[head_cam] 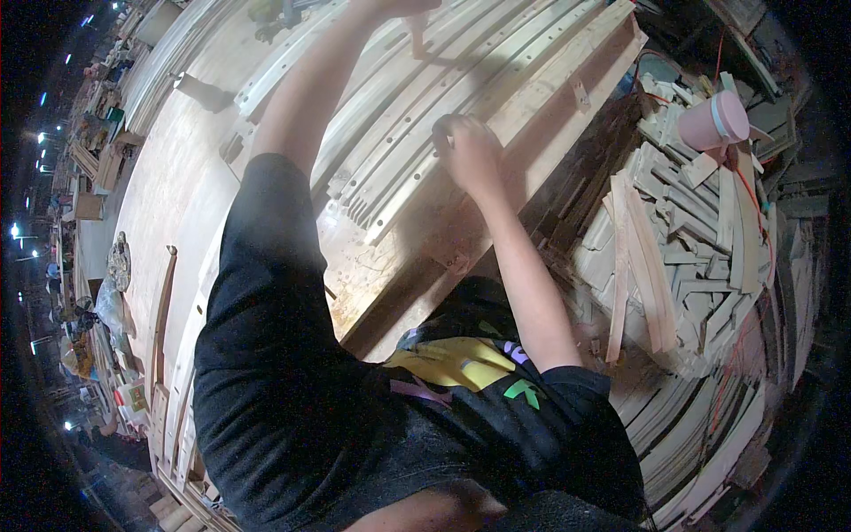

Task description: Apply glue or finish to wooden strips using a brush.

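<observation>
Several long wooden slats [399, 139] with drilled holes lie side by side on a worktable [179, 179], running up and away from me. My left hand [399, 6] reaches over their far part and is cut by the top edge of the view; one finger seems to point down at the slats. Closer in, my right hand [471, 153] is over the slats nearest the front beam, its fingers curled. Whether something small sits in those fingers cannot be made out. A wooden beam [532, 110] runs along the table's near right side, beside my right hand.
A pale cylinder [199, 92] and a curved wooden piece [161, 312] are on the table. Stacked long strips [179, 50] stand beyond. At right, a pink bucket [711, 123] rests above a pile of wood offcuts [691, 239], with a red cord [751, 189] alongside.
</observation>
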Tool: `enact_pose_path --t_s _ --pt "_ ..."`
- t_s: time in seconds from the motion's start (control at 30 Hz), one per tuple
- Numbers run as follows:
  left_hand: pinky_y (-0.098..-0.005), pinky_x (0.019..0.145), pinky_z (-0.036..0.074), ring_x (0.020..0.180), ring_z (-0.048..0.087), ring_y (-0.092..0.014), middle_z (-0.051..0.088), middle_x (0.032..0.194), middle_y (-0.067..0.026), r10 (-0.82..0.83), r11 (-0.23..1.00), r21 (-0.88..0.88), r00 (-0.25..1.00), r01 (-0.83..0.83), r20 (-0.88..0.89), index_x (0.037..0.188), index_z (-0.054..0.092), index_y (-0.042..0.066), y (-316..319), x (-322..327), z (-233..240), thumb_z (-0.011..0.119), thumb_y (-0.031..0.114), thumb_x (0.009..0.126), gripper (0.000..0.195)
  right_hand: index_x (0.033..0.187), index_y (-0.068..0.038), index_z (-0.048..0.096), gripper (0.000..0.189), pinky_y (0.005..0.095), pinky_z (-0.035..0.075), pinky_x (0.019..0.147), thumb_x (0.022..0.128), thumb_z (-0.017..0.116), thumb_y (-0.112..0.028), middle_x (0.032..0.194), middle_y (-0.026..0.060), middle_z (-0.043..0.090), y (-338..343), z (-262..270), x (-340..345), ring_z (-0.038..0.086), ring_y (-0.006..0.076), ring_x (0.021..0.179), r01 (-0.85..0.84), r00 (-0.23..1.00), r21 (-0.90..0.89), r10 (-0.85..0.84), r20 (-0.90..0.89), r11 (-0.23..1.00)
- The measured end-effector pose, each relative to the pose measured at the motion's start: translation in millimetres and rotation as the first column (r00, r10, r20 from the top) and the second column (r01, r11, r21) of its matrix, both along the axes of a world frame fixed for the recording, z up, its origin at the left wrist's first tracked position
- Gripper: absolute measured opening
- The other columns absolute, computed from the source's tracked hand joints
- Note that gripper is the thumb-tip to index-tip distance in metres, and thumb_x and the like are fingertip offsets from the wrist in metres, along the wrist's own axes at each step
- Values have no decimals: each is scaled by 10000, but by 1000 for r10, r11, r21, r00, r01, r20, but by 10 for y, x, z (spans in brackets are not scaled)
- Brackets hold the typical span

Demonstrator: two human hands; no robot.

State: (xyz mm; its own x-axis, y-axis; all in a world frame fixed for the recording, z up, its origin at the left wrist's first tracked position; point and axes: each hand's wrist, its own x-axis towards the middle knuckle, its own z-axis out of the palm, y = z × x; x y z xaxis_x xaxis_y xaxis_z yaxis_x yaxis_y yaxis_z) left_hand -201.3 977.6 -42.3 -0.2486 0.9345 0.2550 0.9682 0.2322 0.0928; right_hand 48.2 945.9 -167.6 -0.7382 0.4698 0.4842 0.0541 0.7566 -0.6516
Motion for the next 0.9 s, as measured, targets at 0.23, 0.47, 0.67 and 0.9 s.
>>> enact_pose_path --t_s 0.23,0.47,0.67,0.9 --pt "-484 609 496 760 615 -389 594 857 -240 135 966 226 990 -122 -43 1022 549 88 -28 -83 -135 510 227 848 226 798 -26 573 108 447 425 781 825 555 -128 831 150 601 -40 106 32 548 346 853 19 1000 -58 -19 2 998" --pt "-498 591 485 706 609 -414 604 786 -242 -12 969 249 999 3 35 1059 530 104 -443 -25 -43 503 231 839 256 869 -63 614 155 416 448 768 851 527 -190 866 112 616 -44 83 38 568 310 883 23 998 -24 -21 64 999" --pt "-438 682 485 817 624 -349 625 857 -202 160 927 332 984 -175 72 1116 528 87 -601 56 -13 524 227 844 306 857 -66 622 169 406 454 750 851 524 -204 855 98 630 -28 74 8 583 294 853 18 998 -28 -16 66 999" --pt "-246 432 406 518 482 -104 563 836 -74 -6 663 481 639 -573 769 1097 492 34 -1913 -254 116 647 363 855 437 863 -52 619 199 423 447 754 862 504 -214 847 114 626 -18 102 11 583 311 856 2 996 -19 0 91 1000"
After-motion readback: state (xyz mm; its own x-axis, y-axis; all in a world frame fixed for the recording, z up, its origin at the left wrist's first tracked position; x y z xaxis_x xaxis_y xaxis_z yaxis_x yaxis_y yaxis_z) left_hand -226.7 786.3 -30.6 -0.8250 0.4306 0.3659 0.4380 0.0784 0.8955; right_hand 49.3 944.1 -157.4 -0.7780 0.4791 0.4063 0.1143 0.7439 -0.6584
